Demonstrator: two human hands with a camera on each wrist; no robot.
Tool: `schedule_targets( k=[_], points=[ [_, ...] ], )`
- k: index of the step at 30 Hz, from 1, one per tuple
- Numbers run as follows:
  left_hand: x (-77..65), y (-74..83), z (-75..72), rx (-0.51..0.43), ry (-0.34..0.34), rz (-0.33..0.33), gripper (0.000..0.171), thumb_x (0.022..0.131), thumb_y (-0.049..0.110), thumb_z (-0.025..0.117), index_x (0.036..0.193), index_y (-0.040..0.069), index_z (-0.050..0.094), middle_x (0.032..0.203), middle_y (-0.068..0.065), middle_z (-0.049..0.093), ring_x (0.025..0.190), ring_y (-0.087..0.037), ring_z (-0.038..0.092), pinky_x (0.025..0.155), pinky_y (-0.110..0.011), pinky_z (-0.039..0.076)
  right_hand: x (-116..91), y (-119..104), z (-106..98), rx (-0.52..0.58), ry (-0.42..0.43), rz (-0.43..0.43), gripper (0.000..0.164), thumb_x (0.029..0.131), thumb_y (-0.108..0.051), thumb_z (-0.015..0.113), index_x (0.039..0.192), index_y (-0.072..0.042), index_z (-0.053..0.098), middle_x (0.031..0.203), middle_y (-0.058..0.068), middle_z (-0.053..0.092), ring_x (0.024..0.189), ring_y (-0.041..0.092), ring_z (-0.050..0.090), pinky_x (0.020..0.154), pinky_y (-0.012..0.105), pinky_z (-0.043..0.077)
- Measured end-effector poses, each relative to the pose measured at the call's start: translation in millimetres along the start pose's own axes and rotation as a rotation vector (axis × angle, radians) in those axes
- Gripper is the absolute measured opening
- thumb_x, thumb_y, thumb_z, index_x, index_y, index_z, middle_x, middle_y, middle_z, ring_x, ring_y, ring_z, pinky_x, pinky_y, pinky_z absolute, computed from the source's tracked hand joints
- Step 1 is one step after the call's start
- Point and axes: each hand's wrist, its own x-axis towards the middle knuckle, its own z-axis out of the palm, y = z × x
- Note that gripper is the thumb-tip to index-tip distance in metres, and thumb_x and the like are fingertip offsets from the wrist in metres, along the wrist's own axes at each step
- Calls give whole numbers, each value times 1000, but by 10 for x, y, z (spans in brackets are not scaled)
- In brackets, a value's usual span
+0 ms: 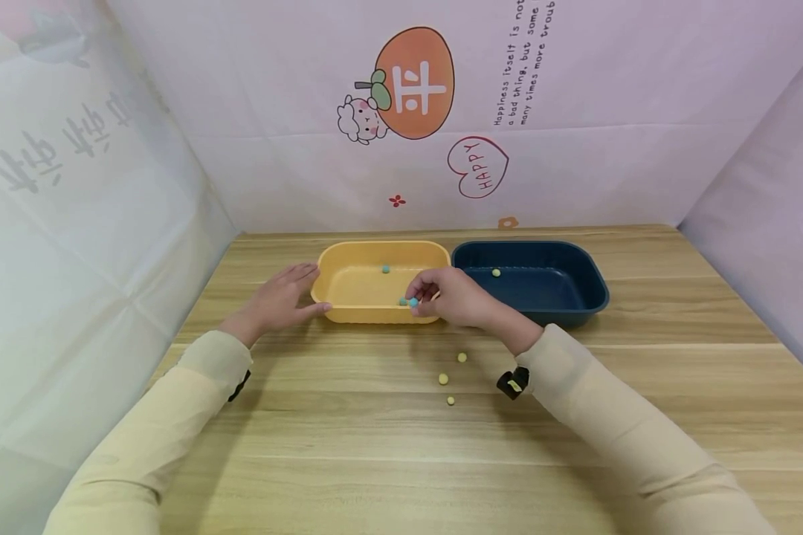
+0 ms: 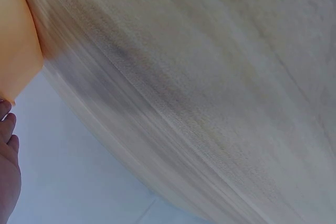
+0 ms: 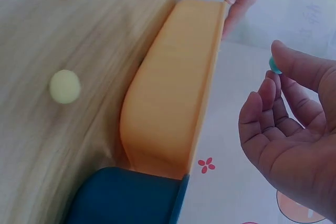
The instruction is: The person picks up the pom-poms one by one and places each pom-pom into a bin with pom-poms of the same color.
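Over the near right part of the yellow bin (image 1: 355,315), my right hand (image 1: 456,296) pinches a small blue ball (image 3: 274,65) between thumb and fingertip. Two other blue balls lie in that bin: one ball (image 1: 385,269) toward the back and another ball (image 1: 403,302) by the near wall. My left hand (image 1: 284,297) rests at the bin's left end, fingers and thumb spread along its rim. In the left wrist view only the edge of the left hand (image 2: 8,169) shows, beside the bin's wall.
A dark blue bin (image 1: 565,317) stands right against the yellow one, with a pale yellow ball (image 1: 496,273) inside. Several pale yellow balls lie on the wooden table (image 1: 348,431) in front, one ball (image 1: 444,379) among them. A printed cloth wall (image 1: 274,178) rises behind.
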Motion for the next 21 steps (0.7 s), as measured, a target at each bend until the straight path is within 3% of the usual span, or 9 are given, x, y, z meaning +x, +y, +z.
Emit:
schedule_targets(
  k=[21],
  points=[
    [1, -10, -1, -2, 3, 5, 86, 94, 57, 53, 148, -7, 31, 154, -23, 28, 143, -36, 21, 117, -46, 12, 287, -49, 29, 195, 122, 61, 16, 88, -6, 72, 103, -1, 68, 93, 10, 61, 86, 24, 54, 73, 28, 49]
  ],
)
